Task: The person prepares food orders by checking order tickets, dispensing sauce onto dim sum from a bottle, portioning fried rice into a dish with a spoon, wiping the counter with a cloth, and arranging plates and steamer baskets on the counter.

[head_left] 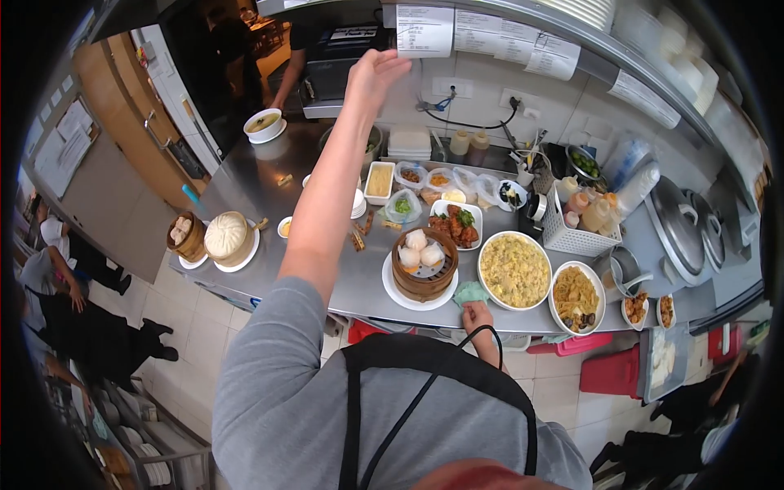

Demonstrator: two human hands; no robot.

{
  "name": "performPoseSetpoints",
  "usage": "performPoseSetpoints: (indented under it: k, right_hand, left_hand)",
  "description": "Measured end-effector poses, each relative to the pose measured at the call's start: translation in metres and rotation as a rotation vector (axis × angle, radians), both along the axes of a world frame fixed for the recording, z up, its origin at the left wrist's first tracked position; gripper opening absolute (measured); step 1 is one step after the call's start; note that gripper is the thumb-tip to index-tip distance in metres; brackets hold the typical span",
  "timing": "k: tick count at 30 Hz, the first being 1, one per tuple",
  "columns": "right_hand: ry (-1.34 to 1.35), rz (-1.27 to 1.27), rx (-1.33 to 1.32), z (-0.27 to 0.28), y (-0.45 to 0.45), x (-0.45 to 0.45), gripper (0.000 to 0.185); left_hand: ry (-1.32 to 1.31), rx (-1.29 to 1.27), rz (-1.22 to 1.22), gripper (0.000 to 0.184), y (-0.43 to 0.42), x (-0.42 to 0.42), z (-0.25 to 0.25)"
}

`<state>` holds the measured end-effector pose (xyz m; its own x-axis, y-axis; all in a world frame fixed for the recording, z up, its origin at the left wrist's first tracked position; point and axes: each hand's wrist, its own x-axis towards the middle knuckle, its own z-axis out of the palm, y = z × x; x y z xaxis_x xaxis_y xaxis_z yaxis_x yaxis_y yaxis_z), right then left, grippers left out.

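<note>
My left hand [378,75] is raised to the rail, its fingers stretched out at the lower edge of a printed order slip [424,33]; I cannot tell if they touch it. Down at the counter's front edge, my right hand [477,317] is closed on a green cloth [470,293]. Left of the cloth, a bamboo steamer [424,282] with white dumplings [420,250] stands on a white plate [398,292]. To its right sit a bowl of fried rice [514,271] and a bowl of noodles [577,299]. Behind the steamer is a dish of glazed fried pieces [456,225].
A big bun [231,235] and another steamer [186,238] stand at the left. Beyond them, a co-worker's hand [279,100] is near a soup bowl [263,125]. A white basket of sauce bottles [581,216] and small bowls [634,310] are at the right. More slips [553,55] hang overhead.
</note>
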<state>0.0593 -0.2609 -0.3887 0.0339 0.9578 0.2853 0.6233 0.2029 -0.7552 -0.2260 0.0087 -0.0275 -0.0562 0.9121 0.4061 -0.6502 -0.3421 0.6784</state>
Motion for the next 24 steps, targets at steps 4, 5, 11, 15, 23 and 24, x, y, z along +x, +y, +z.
performPoseSetpoints:
  k: [4, 5, 11, 15, 23, 24]
  right_hand:
    - [0.093, 0.118, -0.215, 0.019, -0.001, -0.002, 0.019]
    - [0.139, 0.184, -0.222, 0.028, 0.0, -0.007, 0.017]
    - [0.209, 0.622, -0.374, 0.053, 0.014, -0.078, 0.013]
    - [0.127, 0.741, -0.217, 0.079, 0.027, -0.159, 0.023]
    - [0.039, 0.723, 0.046, 0.1, 0.157, -0.396, 0.013]
    - [0.081, 0.724, 0.169, 0.091, 0.185, -0.431, 0.015]
  left_hand:
    - [0.453, -0.086, 0.093, 0.035, -0.042, -0.027, -0.052]
    - [0.575, -0.17, 0.087, 0.034, -0.059, -0.036, -0.07]
    - [0.803, -0.568, 0.28, 0.03, -0.194, -0.148, -0.15]
    - [0.694, -0.822, 0.654, 0.03, -0.281, -0.273, -0.201]
    - [0.459, -1.054, 0.953, 0.029, -0.368, -0.47, -0.262]
    - [0.451, -1.099, 0.952, 0.029, -0.367, -0.496, -0.273]
